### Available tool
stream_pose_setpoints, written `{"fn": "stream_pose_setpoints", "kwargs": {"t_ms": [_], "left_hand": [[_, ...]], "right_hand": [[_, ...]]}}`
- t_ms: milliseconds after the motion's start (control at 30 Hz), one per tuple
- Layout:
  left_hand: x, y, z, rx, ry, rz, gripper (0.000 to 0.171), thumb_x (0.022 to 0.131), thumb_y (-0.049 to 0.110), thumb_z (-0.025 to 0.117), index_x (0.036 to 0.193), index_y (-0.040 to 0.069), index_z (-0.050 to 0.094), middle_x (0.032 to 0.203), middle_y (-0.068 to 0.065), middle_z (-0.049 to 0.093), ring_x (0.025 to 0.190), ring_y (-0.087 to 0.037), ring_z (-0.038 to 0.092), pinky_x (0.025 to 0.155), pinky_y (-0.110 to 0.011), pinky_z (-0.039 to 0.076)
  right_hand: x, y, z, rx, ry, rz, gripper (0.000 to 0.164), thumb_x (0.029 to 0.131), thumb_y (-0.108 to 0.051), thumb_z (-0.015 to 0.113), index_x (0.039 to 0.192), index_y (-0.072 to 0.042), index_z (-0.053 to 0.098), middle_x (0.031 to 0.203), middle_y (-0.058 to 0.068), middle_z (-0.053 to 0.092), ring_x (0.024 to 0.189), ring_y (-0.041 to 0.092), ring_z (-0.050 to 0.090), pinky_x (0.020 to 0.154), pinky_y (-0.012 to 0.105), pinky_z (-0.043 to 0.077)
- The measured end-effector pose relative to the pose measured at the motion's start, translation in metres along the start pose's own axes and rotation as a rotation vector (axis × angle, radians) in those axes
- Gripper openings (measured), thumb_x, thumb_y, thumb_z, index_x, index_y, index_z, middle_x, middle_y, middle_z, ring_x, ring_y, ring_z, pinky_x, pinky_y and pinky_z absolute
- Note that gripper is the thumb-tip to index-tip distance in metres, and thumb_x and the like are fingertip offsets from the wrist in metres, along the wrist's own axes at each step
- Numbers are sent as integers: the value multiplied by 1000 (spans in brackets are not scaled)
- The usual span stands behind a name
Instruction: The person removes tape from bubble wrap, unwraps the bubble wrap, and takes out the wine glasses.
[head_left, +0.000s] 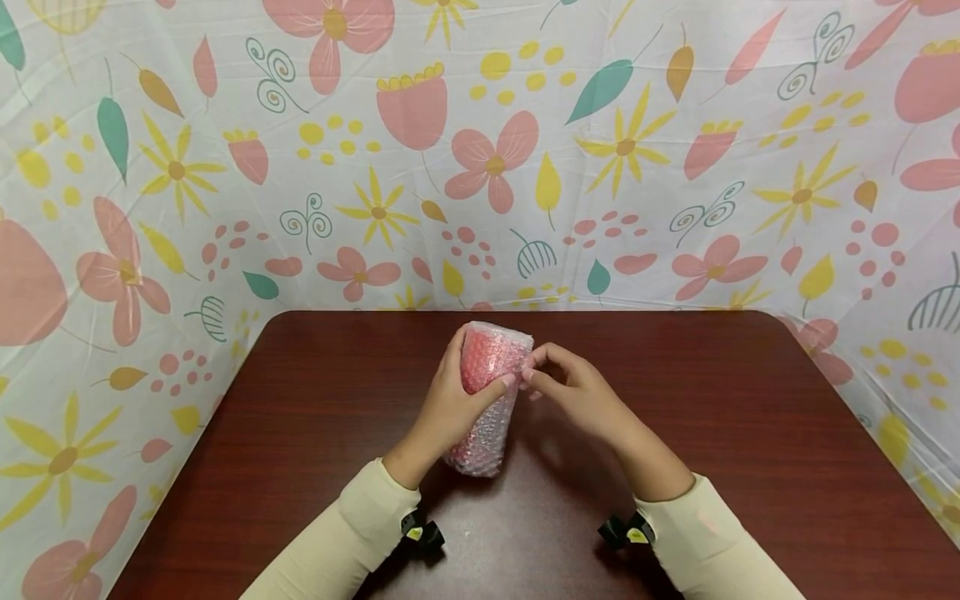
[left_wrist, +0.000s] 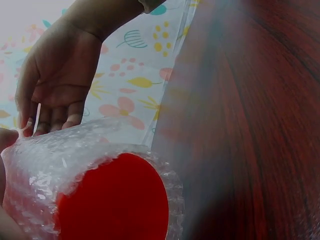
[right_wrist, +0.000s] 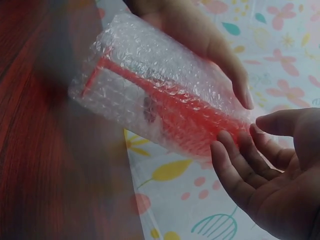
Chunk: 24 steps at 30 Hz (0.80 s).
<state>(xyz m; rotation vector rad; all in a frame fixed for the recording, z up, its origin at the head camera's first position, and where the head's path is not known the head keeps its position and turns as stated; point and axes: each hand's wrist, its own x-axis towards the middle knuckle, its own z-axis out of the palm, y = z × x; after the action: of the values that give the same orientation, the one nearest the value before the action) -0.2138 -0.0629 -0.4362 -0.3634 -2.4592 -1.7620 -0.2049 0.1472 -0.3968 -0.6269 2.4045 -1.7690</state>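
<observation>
Floral-print cloth (head_left: pixel 487 158) w/ pink, yellow & green motifs fills the top half of the head-cam frame & runs down both sides. Dark reddish-brown table (head_left: pixel 720 417), wood-grained, spans the lower half. Person's cream sleeves come in from the bottom: L sleeve (head_left: pixel 330 533) at lower left, R sleeve (head_left: pixel 712 542) at lower right. Just below frame ctr., a red item (head_left: pixel 483 358) is encased in see-thru bubble wrap (head_left: pixel 483 446), tilted w/ its upper end to the right; can't tell if the lower end touches the table. L-wrist view catches its round red end at bottom, left of ctr.; in R-wrist view the red narrows toward the upper left. L hand (head_left: pixel 447 398) grasps the wrapped item from the left, thumb across its near face. R hand (head_left: pixel 573 387), at the bundle's upper right, pinches the wrap's edge btwn thumb & forefinger, other fingers bent. Small black devices w/ yellow marks sit at the cuffs, L device (head_left: pixel 429 537) & R device (head_left: pixel 613 532), bottom ctr.
</observation>
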Motion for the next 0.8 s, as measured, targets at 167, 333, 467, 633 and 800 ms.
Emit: {"fn": "stream_pose_setpoints", "kwargs": {"t_ms": [167, 333, 467, 633, 800], "left_hand": [[0, -2, 0, 26, -20, -8, 98, 87, 47, 76, 161, 35, 13, 162, -3, 30, 142, -25, 41, 112, -51, 42], [1, -3, 0, 4, -25, -10, 99, 87, 47, 76, 161, 36, 12, 162, -1, 31, 142, -23, 41, 114, -50, 41], [1, -3, -1, -15, 8, -4, 99, 84, 47, 80, 159, 37, 15, 157, 1, 36, 136, -22, 47, 110, -49, 45], [0, -1, -1, 31, 80, 16, 101, 81, 52, 81, 158, 40, 18, 156, 2, 38, 132, -23, 51, 105, -50, 48], [0, -1, 0, 88, 134, 29, 103, 79, 54, 81, 158, 40, 17, 155, 1, 38, 131, -25, 52, 104, -50, 49]], "right_hand": [[0, -1, -1, 0, 3, -12, 12, 102, -14, 60, 106, -2, 62, 103, 24, 66, 90, 16, 68, 78, 28, 58], [0, -2, -1, 8, 9, 1, 13, 102, -13, 60, 106, -1, 63, 102, 21, 70, 94, 23, 70, 79, 28, 58], [-1, -3, 0, 14, 7, 17, 15, 102, -14, 60, 107, 0, 63, 104, 21, 69, 95, 21, 71, 81, 27, 58], [-1, -3, 1, -10, 3, 17, 14, 101, -15, 61, 106, -2, 63, 100, 21, 69, 91, 23, 69, 80, 28, 58], [-1, -3, 1, -24, -6, 25, 14, 102, -16, 61, 107, -3, 63, 96, 17, 68, 89, 24, 68, 80, 28, 58]]}}
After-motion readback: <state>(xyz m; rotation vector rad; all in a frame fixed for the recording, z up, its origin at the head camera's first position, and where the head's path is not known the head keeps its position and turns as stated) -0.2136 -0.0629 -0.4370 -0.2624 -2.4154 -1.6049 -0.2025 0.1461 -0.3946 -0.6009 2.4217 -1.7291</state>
